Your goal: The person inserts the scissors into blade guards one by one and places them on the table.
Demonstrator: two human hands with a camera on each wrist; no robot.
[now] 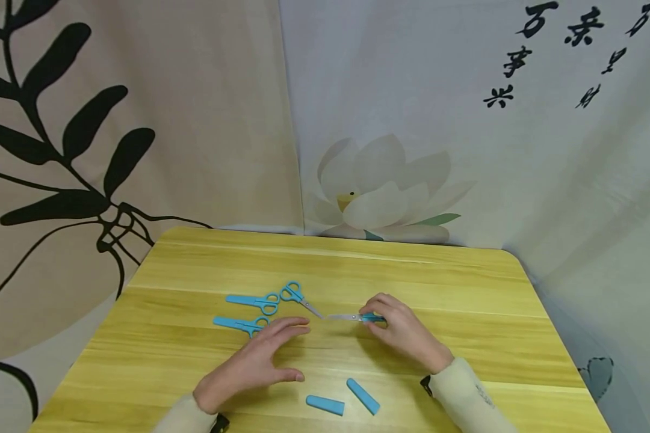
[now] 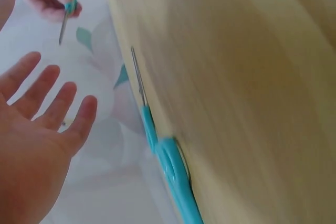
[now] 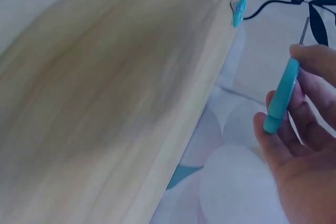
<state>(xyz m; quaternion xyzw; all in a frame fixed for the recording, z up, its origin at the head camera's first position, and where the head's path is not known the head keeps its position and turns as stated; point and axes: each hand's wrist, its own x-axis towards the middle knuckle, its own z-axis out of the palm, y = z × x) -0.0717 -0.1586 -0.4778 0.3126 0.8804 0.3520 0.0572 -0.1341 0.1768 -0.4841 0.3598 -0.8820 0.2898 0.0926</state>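
Dial: held scissors' tip at centre, table's far edge at 12

1. Held scissors (image 1: 357,317), bare-bladed, in right hand (image 1: 403,328) at 3 o'clock; thumb and fingers pinched on the blue handle, tip aimed at 9; gripped there probably to spare the fingers the metal and leave the blades free

2. Left hand (image 1: 257,364) at 8 o'clock; fingers spread, thumb well apart, nothing held; apparently at the ready; contact with scissors beneath impossible to tell

3. Loose scissors (image 1: 304,302) at 10 o'clock, blades bare, tip towards 4, near the held pair's tip

4. Upper sheathed scissors (image 1: 251,301), between 9 and 10, and lower sheathed scissors (image 1: 241,325), at 9; covered ends towards 9, roughly parallel, perhaps for tidy grouping; lower handle partly behind left hand

5. Flat blue sheath (image 1: 325,405) at 6 and slanted blue sheath (image 1: 363,396) at 5, well apart from the scissors, likely within easy reach of both hands

6. Table (image 1: 466,288), yellow wood grain, rounded far corners

7. Leaf-print cloth (image 1: 211,108) behind, towards 10 to 11; lotus-print cloth (image 1: 390,186) from 12 to 2, with black brushed characters
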